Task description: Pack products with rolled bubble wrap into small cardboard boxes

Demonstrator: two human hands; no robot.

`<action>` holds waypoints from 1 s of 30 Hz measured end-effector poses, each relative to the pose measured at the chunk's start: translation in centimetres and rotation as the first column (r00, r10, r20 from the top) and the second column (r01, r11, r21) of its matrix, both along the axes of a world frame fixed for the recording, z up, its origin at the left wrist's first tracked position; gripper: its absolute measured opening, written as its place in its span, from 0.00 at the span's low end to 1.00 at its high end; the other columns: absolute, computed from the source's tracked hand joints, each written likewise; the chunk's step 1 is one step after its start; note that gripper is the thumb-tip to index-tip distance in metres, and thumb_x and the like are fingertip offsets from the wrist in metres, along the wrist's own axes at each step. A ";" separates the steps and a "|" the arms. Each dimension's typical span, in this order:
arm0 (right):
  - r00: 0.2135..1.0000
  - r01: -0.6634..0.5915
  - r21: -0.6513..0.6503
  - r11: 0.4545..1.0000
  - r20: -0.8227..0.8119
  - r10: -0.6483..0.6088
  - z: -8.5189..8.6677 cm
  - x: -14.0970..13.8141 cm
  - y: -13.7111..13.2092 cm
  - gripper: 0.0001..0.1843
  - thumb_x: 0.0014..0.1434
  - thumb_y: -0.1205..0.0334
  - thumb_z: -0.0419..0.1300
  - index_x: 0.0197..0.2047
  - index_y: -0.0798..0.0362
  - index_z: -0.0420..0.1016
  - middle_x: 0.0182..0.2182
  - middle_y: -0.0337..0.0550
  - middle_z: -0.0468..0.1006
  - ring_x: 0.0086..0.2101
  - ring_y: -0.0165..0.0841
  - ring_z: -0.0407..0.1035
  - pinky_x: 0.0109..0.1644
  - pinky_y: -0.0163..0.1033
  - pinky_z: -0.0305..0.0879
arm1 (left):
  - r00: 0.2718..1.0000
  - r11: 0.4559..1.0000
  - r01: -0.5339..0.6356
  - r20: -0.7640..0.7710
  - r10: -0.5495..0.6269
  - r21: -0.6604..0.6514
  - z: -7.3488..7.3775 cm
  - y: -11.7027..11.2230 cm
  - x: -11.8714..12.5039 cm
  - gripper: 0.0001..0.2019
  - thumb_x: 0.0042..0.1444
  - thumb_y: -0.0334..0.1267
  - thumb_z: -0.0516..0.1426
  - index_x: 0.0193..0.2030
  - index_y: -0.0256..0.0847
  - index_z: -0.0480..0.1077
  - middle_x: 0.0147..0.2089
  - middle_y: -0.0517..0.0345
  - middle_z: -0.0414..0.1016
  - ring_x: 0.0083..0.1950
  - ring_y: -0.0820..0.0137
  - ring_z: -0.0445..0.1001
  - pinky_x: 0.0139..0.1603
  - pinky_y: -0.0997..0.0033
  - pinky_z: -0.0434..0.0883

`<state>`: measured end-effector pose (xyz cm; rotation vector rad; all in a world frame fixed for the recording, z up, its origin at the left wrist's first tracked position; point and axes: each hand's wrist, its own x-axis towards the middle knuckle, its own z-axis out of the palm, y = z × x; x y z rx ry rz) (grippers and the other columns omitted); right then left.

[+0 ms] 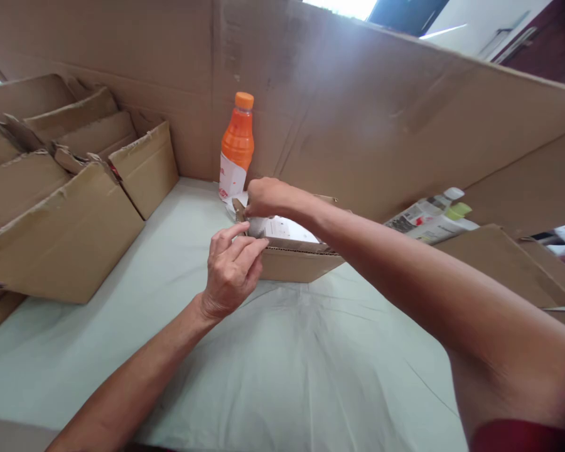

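Note:
A small open cardboard box (pixel 297 262) lies on the pale cloth-covered table (pixel 282 364), with white packets inside it. My left hand (pixel 232 271) rests at the box's near left corner, fingers bent and pinched against the cardboard edge. My right hand (pixel 267 197) reaches over the box's far left corner, fingers curled down onto a white packet (pixel 282 227) inside. An orange drink bottle (pixel 238 147) with an orange cap stands upright just behind the box.
A tall cardboard sheet (pixel 358 100) walls off the back. Several torn open cardboard boxes (pixel 66 213) are stacked at the left. At the right, another cardboard box (pixel 513 270) lies beside printed packets (pixel 430 220).

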<state>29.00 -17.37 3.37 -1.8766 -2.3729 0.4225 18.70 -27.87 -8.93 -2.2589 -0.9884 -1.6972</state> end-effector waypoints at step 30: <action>0.655 0.547 0.151 0.824 -0.690 -0.308 -13.6 18.0 -17.9 0.41 0.52 0.48 0.67 0.66 0.50 0.62 0.63 0.57 0.69 0.56 0.46 0.70 0.53 0.51 0.70 | 0.909 0.541 0.378 0.412 -0.064 -0.751 -6.1 -0.8 -1.4 0.39 0.54 0.39 0.61 0.72 0.45 0.54 0.71 0.42 0.59 0.68 0.54 0.66 0.64 0.48 0.69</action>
